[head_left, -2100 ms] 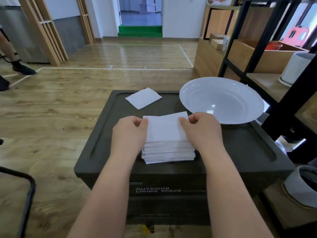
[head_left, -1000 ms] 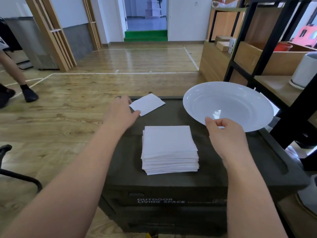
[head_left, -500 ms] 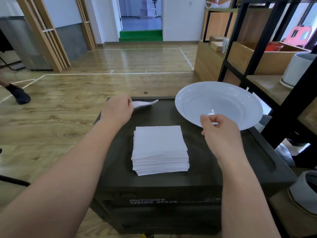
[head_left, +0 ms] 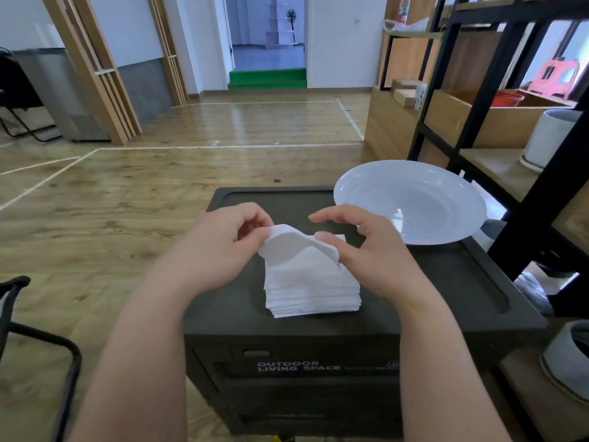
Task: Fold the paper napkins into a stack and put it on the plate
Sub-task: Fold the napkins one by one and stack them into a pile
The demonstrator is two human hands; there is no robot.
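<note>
A stack of folded white paper napkins (head_left: 310, 290) lies on the dark box lid (head_left: 430, 282). Just above the stack, a single white napkin (head_left: 294, 247) bows upward between both hands. My left hand (head_left: 220, 247) pinches its left edge and my right hand (head_left: 366, 250) pinches its right edge with thumb and fingers. The white plate (head_left: 414, 199) rests empty at the lid's far right corner, just beyond my right hand.
The dark storage box (head_left: 302, 368) stands on a wooden floor. A black metal shelf frame (head_left: 478, 100) with wooden shelves and a white pot (head_left: 548, 138) rises at the right. A black chair frame (head_left: 38, 339) sits at lower left.
My left hand picked the loose napkin off the lid's far left and brought it over the stack. My right hand came back from the plate and took the napkin's other edge.
</note>
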